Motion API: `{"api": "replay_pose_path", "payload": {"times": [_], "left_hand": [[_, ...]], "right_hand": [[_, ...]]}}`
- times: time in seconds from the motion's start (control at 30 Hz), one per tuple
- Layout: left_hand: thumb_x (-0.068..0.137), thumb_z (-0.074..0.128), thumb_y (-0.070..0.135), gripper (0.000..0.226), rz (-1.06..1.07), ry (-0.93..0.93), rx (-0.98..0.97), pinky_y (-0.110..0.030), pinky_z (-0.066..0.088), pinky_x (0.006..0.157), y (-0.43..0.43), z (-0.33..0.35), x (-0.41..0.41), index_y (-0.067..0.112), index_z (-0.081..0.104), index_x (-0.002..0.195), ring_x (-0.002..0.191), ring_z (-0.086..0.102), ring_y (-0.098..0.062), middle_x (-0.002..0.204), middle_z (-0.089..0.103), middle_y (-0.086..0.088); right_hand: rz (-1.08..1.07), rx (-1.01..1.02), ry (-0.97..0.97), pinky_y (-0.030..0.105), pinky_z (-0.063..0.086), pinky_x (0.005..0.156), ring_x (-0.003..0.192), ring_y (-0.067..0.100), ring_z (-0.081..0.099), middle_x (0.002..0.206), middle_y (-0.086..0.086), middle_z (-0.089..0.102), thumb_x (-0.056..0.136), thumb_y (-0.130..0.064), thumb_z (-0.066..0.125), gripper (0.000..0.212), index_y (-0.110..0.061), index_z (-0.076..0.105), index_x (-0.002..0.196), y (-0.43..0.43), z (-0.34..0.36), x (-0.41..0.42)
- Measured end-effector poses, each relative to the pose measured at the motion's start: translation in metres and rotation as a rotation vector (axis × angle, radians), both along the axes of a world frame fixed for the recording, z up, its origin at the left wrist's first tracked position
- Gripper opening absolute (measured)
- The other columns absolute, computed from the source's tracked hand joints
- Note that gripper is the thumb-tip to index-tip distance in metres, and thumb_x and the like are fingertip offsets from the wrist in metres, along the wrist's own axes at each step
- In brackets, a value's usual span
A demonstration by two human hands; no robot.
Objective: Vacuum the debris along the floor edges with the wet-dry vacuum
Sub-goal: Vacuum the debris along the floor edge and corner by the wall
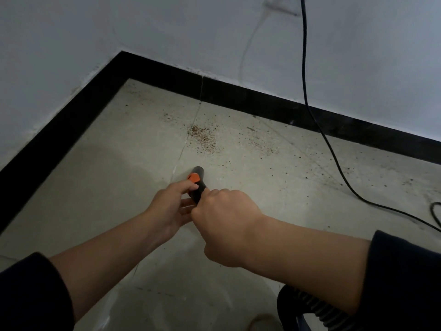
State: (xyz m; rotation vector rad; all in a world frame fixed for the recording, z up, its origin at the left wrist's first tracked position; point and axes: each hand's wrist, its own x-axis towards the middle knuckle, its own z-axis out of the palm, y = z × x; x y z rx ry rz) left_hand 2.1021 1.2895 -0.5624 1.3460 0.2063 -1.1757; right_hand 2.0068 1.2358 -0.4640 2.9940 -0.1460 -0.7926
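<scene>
Nozzle: the black nozzle (200, 172) of the wet-dry vacuum pointed away from the person towards the corner, its mouth low over the floor (107, 187); whether it touched the tile could not be told.
Left hand: the left hand (170, 206) held the nozzle from the side, fingers curled round the tube and the thumb lying against the orange slider (193, 177).
Right hand: the right hand (226, 223) gripped the tube just behind, fingers wrapped fully round it.
Hose: the ribbed hose (317, 311) ran off at the lower right, under the right forearm.
Debris: a reddish-brown heap of debris (202, 138) lay just ahead of the nozzle mouth, with loose specks scattered to the right and up to the black skirting (262, 101).
Cord: a black power cord (307, 103) hung down the wall and trailed over the floor on the right, well apart from the nozzle.
Progress: judged early; the heap looked untouched, and the specks along the far skirting and in the corner had not been taken up.
Left to do: the heap first, then the strip along both skirtings.
</scene>
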Motion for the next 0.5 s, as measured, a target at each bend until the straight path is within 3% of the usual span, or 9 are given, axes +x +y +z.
{"api": "replay_pose_path", "payload": {"times": [0.23, 0.37, 0.5], "left_hand": [[0.092, 0.055, 0.011, 0.017, -0.032, 0.037, -0.014, -0.017, 0.04, 0.035, -0.006, 0.004, -0.013, 0.004, 0.055, 0.106, 0.036, 0.056, -0.012, 0.071, 0.059, -0.012], [0.092, 0.055, 0.011, 0.034, -0.068, 0.045, -0.006, -0.017, 0.04, 0.034, -0.011, 0.004, -0.021, 0.002, 0.057, 0.124, 0.036, 0.057, -0.012, 0.073, 0.059, -0.013], [0.093, 0.056, 0.013, 0.045, -0.118, 0.043, 0.016, -0.018, 0.039, 0.033, -0.011, 0.004, -0.028, -0.003, 0.051, 0.134, 0.035, 0.054, -0.012, 0.072, 0.057, -0.013]], "right_hand": [[-0.003, -0.058, 0.083, 0.043, 0.055, 0.077, 0.077, 0.025, 0.045, 0.095, 0.013, 0.044, 0.087, -0.017, 0.053, 0.031, -0.008, 0.053, 0.117, 0.0, 0.002, -0.008], [-0.035, -0.107, 0.141, 0.044, 0.055, 0.08, 0.096, 0.033, 0.056, 0.12, 0.019, 0.051, 0.088, -0.017, 0.054, 0.036, -0.008, 0.052, 0.123, -0.002, 0.0, -0.013], [-0.055, -0.119, 0.182, 0.045, 0.055, 0.082, 0.099, 0.034, 0.057, 0.123, 0.02, 0.049, 0.09, -0.016, 0.056, 0.039, -0.007, 0.051, 0.127, -0.001, -0.001, -0.018]]}}
